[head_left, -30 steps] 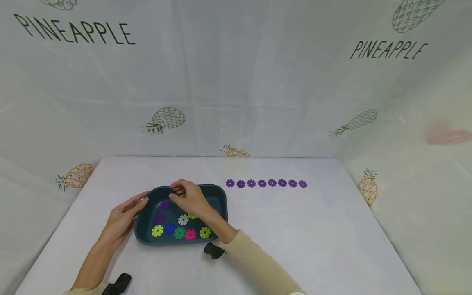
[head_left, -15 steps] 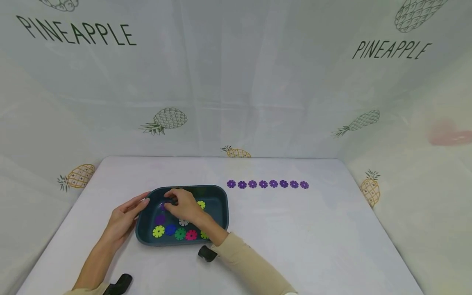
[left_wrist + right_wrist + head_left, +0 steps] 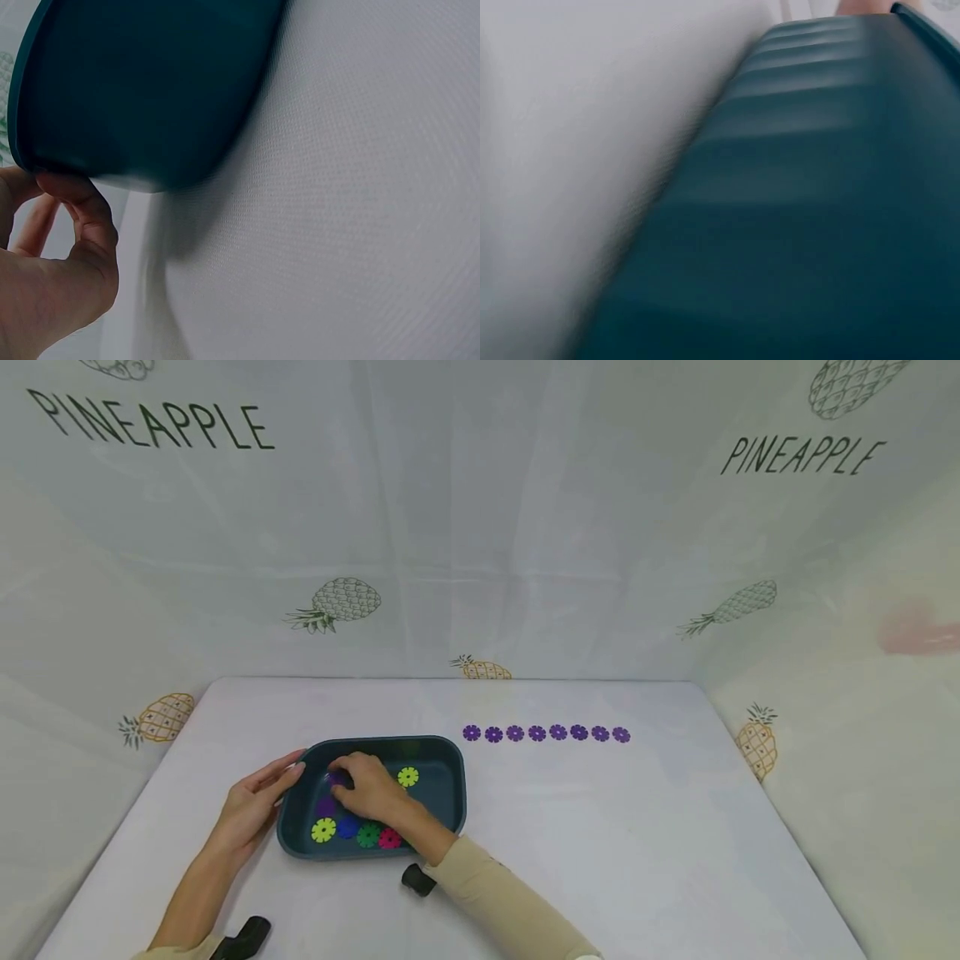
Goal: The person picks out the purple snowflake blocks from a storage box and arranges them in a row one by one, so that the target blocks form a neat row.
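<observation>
A dark teal tray stands on the white table, holding several flower-shaped discs. My left hand holds its upper left corner, with fingertips and thumb at the rim, as the left wrist view also shows at the tray rim. My right hand reaches into the tray's left part. Its thumb and forefinger stand apart on either side of a purple disc, partly hidden. Below lie another purple disc, a yellow disc, a blue disc, a green disc and a pink disc.
Right of the tray, a row of several purple discs runs along the back of the table. Another yellow disc lies in the tray beyond my right wrist. A printed pineapple curtain hangs behind the table.
My right hand has come down from the tray's back edge toward the left, to the purple disc. It now covers the white disc. The left hand stays at the corner.
</observation>
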Demonstrator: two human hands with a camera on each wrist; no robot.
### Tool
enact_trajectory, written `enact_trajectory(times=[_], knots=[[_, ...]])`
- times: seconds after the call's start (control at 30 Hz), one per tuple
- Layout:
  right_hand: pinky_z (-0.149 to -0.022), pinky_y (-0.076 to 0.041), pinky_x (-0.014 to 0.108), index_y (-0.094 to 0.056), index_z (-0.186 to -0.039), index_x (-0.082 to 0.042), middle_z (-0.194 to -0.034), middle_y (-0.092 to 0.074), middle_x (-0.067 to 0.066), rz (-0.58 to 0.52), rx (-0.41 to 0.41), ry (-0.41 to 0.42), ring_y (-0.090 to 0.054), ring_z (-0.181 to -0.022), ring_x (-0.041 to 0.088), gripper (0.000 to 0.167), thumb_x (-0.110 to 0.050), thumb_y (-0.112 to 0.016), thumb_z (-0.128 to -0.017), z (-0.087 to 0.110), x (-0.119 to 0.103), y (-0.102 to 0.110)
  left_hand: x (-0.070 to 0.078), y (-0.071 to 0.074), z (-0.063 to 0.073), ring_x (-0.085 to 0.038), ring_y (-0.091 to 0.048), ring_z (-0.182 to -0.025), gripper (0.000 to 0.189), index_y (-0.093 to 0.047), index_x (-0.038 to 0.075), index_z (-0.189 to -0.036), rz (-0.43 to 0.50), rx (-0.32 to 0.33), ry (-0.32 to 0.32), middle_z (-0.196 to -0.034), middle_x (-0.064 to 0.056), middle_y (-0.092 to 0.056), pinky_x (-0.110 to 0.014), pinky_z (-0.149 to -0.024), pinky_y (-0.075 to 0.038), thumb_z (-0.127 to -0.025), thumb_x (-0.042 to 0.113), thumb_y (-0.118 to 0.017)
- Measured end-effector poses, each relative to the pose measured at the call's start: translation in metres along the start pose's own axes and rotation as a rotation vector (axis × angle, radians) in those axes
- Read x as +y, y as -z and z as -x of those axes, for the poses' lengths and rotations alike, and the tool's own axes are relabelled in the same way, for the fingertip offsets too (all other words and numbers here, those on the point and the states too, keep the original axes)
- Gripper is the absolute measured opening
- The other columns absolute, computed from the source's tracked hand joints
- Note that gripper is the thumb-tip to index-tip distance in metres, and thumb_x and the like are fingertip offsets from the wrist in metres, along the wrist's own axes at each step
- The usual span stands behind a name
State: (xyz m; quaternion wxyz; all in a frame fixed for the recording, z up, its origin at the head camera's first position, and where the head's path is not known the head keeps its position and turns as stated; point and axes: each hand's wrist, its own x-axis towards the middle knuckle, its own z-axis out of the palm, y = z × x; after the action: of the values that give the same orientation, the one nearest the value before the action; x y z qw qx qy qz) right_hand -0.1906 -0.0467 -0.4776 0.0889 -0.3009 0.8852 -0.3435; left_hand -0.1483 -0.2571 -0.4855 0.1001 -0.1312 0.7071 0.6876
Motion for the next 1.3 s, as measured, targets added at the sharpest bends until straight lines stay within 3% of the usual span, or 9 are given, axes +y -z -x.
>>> enact_trajectory(times=[0.2, 0.43, 0.6, 0.77, 0.93, 1.3], knots=[[-0.109, -0.035, 0.022, -0.066, -0.136, -0.006, -0.135, -0.067, 0.002, 0.225, -0.018, 0.154, -0.057, -0.128, 0.010, 0.035, -0.010, -0.064, -0.101, -0.0011, 0.0011, -0.0023, 0.0019, 0.0000, 0.0022, 0.003, -0.058, -0.110, 0.054, -0.058, 0.024, -0.148, 0.033, -0.011, -0.009, -0.116, 0.028, -0.065, -0.015, -0.087, -0.049, -0.098, 0.043, -0.069], [-0.096, -0.039, 0.015, -0.077, -0.121, -0.016, -0.118, -0.071, -0.006, 0.367, -0.005, 0.176, -0.059, -0.111, 0.007, 0.022, -0.015, -0.069, -0.101, -0.0001, 0.0027, -0.0038, 0.0006, 0.0000, 0.0021, 0.003, -0.059, -0.109, 0.053, -0.059, 0.024, -0.147, 0.055, -0.012, -0.007, -0.116, 0.028, -0.066, -0.015, -0.087, -0.050, -0.098, 0.042, -0.070], [-0.092, -0.042, 0.013, -0.077, -0.121, -0.016, -0.113, -0.068, -0.004, 0.301, -0.019, 0.140, -0.056, -0.103, 0.008, 0.023, -0.013, -0.071, -0.099, 0.0023, 0.0021, -0.0013, 0.0006, -0.0007, 0.0012, 0.002, -0.060, -0.108, 0.050, -0.061, 0.026, -0.145, 0.054, -0.016, -0.009, -0.115, 0.027, -0.066, -0.015, -0.087, -0.051, -0.098, 0.042, -0.070], [-0.092, -0.043, 0.013, -0.074, -0.122, -0.011, -0.112, -0.065, 0.000, 0.229, -0.014, 0.173, -0.055, -0.103, 0.010, 0.025, -0.008, -0.070, -0.098, 0.0038, 0.0028, -0.0004, 0.0014, 0.0010, 0.0004, 0.005, -0.059, -0.108, 0.053, -0.059, 0.026, -0.147, 0.034, -0.016, -0.007, -0.116, 0.029, -0.065, -0.015, -0.087, -0.051, -0.098, 0.044, -0.069], [-0.092, -0.043, 0.011, -0.075, -0.118, -0.008, -0.111, -0.065, 0.003, 0.175, 0.062, 0.230, -0.060, -0.103, 0.009, 0.022, -0.002, -0.070, -0.097, 0.0054, 0.0038, 0.0007, 0.0016, 0.0019, 0.0002, 0.006, -0.058, -0.109, 0.056, -0.058, 0.028, -0.148, 0.006, -0.016, -0.005, -0.116, 0.030, -0.063, -0.014, -0.088, -0.050, -0.097, 0.048, -0.069], [-0.083, -0.044, 0.007, -0.076, -0.111, -0.006, -0.101, -0.066, 0.004, 0.102, 0.195, 0.290, -0.061, -0.091, 0.006, 0.014, -0.005, -0.071, -0.097, 0.0058, 0.0060, 0.0008, 0.0010, 0.0017, 0.0020, 0.006, -0.058, -0.109, 0.052, -0.060, 0.028, -0.147, 0.040, -0.021, 0.005, -0.115, 0.030, -0.063, -0.015, -0.087, -0.050, -0.098, 0.044, -0.069]])
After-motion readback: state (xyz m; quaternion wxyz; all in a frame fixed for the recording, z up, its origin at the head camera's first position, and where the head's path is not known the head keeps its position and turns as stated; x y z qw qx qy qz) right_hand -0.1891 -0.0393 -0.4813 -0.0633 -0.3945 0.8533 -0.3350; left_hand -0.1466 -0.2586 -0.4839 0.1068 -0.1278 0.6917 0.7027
